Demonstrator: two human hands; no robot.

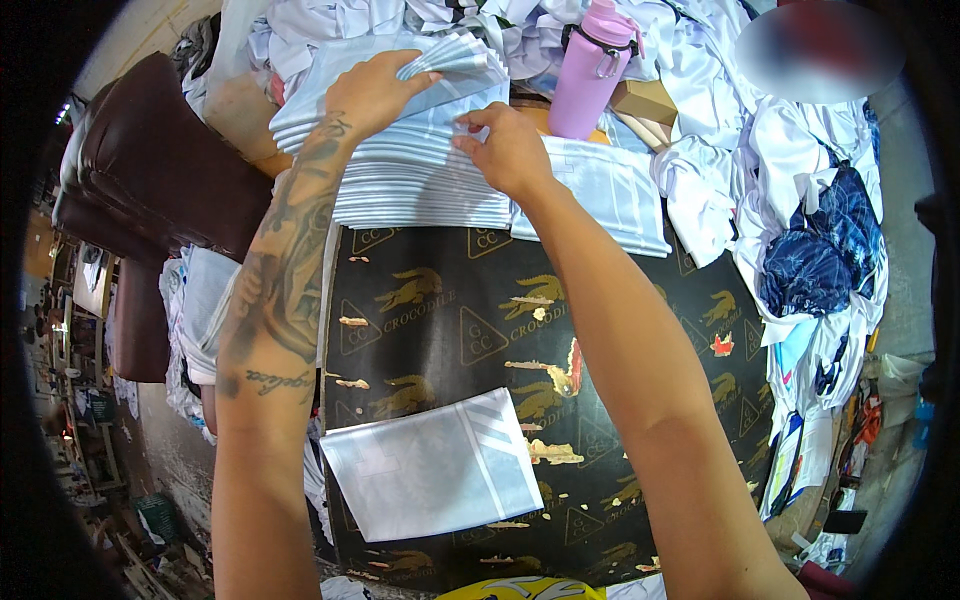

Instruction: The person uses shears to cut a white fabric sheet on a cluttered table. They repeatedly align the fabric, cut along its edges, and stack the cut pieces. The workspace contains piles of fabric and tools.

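A tall stack of folded white-and-pale-blue cloth pieces stands at the far edge of the table. At its top, my left hand is closed on the bent edge of several folded cloth layers, thumb on the near side. Against the stack's right side is my right hand, its fingers curled, with a gap between thumb and forefinger and nothing visible between them. A lower pile of folded cloth lies to the right, under my right wrist. Nearer me, a single folded cloth piece rests flat on the table.
The table has a worn black patterned cover with torn patches. Behind the piles stands a pink bottle, beside a small brown box. Loose white cloth heaps along the back and right. A dark brown padded chair stands left.
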